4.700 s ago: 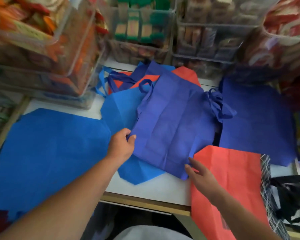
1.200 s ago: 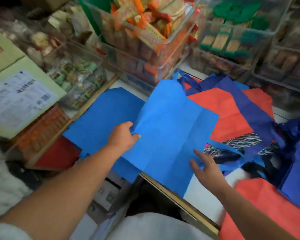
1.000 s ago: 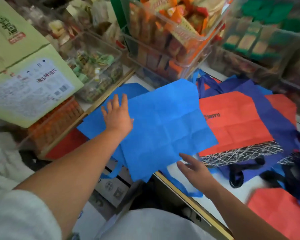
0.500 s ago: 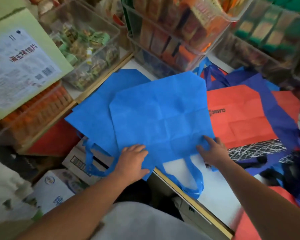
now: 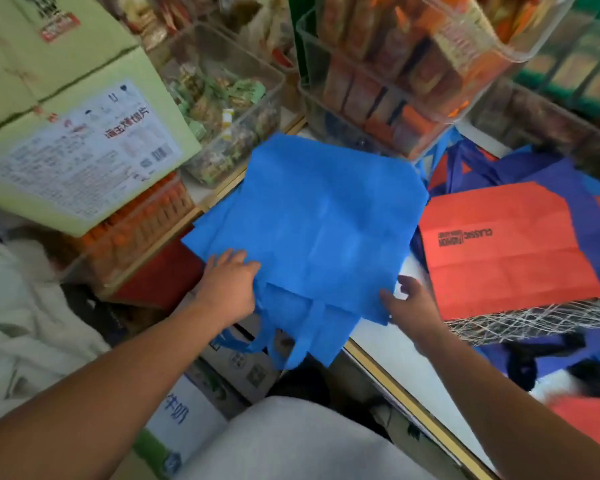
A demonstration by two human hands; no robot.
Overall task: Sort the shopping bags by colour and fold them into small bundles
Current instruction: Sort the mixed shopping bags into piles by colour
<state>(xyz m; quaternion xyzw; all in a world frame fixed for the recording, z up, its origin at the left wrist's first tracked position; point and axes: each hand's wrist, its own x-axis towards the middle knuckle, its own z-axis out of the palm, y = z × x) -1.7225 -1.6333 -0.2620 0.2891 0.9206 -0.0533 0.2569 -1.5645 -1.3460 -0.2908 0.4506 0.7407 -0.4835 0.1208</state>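
Observation:
Two light blue bags (image 5: 319, 230) lie stacked at the table's left corner, their handles hanging over the edge. My left hand (image 5: 232, 289) rests flat on the stack's lower left edge. At the lower right corner my right hand (image 5: 409, 310) touches the stack with spread fingers. To the right lies an orange-red bag (image 5: 510, 247) with black print, partly covering dark blue bags (image 5: 551, 171). A scribble-patterned bag (image 5: 534, 320) with black handles sticks out below it. Another red bag (image 5: 586, 420) lies at the bottom right.
Clear plastic bins of snacks (image 5: 395, 81) stand along the back of the table, with another bin (image 5: 222, 105) to the left. A green cardboard box (image 5: 66, 133) sits at the left. The table's wooden edge (image 5: 395, 386) runs diagonally, with cartons (image 5: 250, 368) below it.
The light blue bag was carried left and laid on the other light blue bag. Both hands slid to the stack's lower edge, squaring it, and the lower part hangs further over the table edge.

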